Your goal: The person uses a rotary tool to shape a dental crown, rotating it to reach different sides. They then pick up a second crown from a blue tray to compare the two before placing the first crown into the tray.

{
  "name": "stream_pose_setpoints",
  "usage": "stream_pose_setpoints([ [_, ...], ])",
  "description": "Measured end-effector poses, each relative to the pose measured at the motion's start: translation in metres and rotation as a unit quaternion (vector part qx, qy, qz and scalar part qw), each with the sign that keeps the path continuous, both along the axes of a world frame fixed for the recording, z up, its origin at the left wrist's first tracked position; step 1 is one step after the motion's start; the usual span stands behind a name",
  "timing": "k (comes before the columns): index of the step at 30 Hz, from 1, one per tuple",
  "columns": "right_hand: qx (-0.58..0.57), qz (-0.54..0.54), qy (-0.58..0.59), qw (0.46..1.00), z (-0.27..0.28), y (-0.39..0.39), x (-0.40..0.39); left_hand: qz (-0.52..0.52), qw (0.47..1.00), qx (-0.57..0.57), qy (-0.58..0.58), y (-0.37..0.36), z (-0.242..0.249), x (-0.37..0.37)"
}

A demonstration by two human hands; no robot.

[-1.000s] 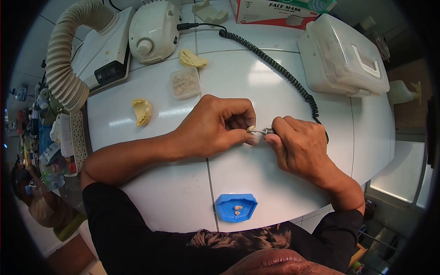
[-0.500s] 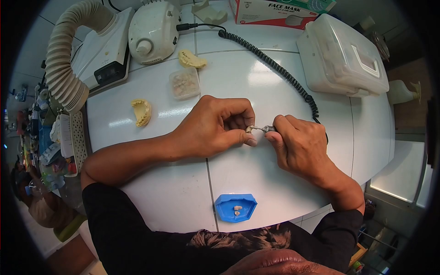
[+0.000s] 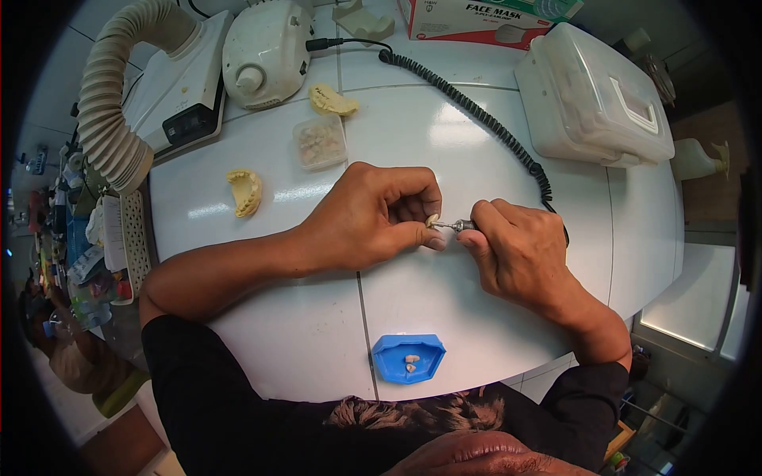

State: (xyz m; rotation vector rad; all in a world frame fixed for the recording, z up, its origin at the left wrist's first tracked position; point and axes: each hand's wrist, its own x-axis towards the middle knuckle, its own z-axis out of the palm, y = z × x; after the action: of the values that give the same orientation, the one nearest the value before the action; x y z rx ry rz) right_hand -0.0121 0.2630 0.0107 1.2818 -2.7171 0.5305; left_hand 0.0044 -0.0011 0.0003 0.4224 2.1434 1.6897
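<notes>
Between the thumb and index finger of my left hand (image 3: 357, 218), a small tooth-coloured dental crown (image 3: 432, 221) is pinched, partly covered by the fingertips. My right hand (image 3: 520, 254) is wrapped round a metal rotary handpiece (image 3: 466, 225), thumb along its front end. Its thin bur (image 3: 444, 225) points left and reaches the crown; whether it touches is too small to tell. Nearer my body, a blue angular tray (image 3: 382, 371) holds two small tooth-coloured pieces (image 3: 411, 359).
A yellow dental cast (image 3: 244, 193), another cast (image 3: 332, 101) and a clear box of pale pieces (image 3: 319, 143) lie beyond my left arm. Behind stand a white control unit (image 3: 266, 59) and ribbed hose (image 3: 111, 119). A coiled cord (image 3: 468, 99) runs past a lidded case (image 3: 591, 99).
The crown has turned slightly between my left fingers, showing more of its pale side. The bur has shifted slightly down. Both arms stay in nearly the same place.
</notes>
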Motion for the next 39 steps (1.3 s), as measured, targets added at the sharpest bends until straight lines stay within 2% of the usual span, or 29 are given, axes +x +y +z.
stream_pose_setpoints([
  [14,-0.002,-0.006,0.0,1.0,-0.0005,0.0007,-0.0002,-0.007,1.0,-0.013,-0.005,-0.0029,-0.002,-0.0007],
  [39,0.012,0.004,-0.001,1.0,0.0014,0.0019,-0.0011,0.01,0.993,-0.028,0.112,-0.0024,-0.0067,0.0019],
])
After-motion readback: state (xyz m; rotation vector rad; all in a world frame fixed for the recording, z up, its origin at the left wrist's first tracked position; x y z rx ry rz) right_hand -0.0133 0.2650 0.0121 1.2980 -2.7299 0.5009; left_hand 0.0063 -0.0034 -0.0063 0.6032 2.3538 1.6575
